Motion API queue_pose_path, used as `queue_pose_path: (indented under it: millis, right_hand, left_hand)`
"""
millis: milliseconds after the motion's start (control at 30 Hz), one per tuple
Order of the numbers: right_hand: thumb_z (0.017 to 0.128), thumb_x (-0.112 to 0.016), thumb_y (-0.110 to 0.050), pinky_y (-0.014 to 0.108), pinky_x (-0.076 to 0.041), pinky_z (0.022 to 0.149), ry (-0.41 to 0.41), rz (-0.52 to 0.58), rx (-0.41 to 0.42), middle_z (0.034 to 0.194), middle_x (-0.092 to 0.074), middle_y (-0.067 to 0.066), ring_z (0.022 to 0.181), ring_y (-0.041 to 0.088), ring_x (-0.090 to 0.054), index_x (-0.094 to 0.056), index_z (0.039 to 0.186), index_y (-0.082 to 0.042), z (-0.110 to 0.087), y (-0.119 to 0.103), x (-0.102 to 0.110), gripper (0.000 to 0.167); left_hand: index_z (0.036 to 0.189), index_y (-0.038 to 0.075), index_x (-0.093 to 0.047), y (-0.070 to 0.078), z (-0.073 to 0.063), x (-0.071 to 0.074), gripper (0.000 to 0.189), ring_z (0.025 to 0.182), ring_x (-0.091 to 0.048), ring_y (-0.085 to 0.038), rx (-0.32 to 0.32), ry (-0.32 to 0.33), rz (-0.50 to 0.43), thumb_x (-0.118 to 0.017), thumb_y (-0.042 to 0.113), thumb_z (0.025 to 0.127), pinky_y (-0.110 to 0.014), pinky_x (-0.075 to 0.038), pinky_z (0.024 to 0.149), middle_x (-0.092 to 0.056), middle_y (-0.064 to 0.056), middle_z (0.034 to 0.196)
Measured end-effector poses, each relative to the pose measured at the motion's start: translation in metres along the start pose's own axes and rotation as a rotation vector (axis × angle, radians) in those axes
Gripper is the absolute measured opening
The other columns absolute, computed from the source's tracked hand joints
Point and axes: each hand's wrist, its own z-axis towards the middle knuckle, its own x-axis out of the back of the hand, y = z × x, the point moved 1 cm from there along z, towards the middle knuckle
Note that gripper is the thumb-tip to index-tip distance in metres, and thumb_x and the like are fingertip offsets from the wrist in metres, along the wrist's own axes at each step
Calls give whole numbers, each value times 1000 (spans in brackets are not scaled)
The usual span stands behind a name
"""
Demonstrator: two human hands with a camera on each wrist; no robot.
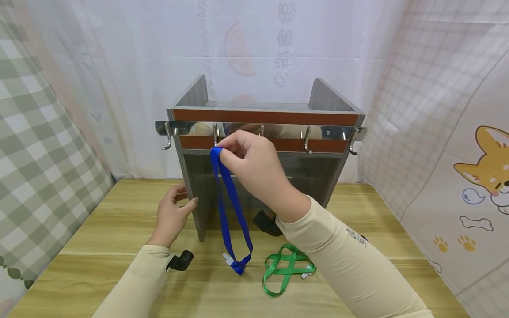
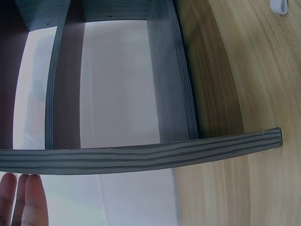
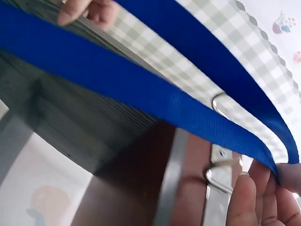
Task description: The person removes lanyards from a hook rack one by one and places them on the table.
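My right hand point(image 1: 256, 165) pinches the top of a blue lanyard point(image 1: 234, 198) between thumb and fingers, right by the second hook from the left. The lanyard's loop hangs down in front of the grey shelf, its white clip end low over the table. In the right wrist view the blue strap point(image 3: 141, 92) runs up to the pinching fingers point(image 3: 242, 200), close to a metal hook point(image 3: 218, 176). My left hand point(image 1: 171, 216) is at the shelf's left side panel point(image 1: 195, 194), with fingers point(image 2: 35, 200) against its edge in the left wrist view.
A metal hook rail point(image 1: 278, 131) spans the shelf's front, with several hooks along it. On the wooden table point(image 1: 99, 238) lies a green lanyard point(image 1: 286, 267), right of the blue one's lower end. Curtains point(image 1: 131, 88) hang behind and on both sides.
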Motion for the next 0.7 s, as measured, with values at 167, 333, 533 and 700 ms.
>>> queue_pose_path:
  millis: [167, 333, 533, 700]
  right_hand:
    - [93, -62, -9, 26, -44, 57, -40, -13, 9, 80, -69, 0, 66, 15, -56, -70, 99, -7, -3, 7, -14, 10]
    - [93, -62, -9, 25, -47, 61, -84, -23, 2, 81, -69, 0, 69, 12, -58, -70, 98, -8, -6, 15, -27, 9]
    - [93, -62, -9, 26, -49, 66, -124, -30, -44, 85, -69, -2, 73, 12, -59, -69, 99, -9, -9, 29, -39, 9]
    - [94, -61, -10, 25, -50, 67, -169, -59, -93, 86, -69, -3, 76, 11, -59, -69, 99, -11, -13, 44, -49, 10]
  left_hand:
    - [125, 2, -54, -2, 0, 1, 37, 115, -54, -24, 2, 2, -7, -65, 10, 90, -13, -45, 78, -56, -15, 122]
    - [125, 3, -54, -2, 0, 1, 38, 115, -54, -24, 0, -1, -21, -66, 11, 90, -13, -45, 78, -56, -14, 123]
    - [127, 4, -53, -1, 0, 2, 40, 116, -53, -24, -4, -14, -25, -66, 13, 90, -15, -45, 80, -54, -13, 126]
    - [127, 5, -53, -1, 1, 2, 40, 117, -53, -24, -15, -11, -9, -66, 14, 90, -28, -48, 87, -55, -13, 125]
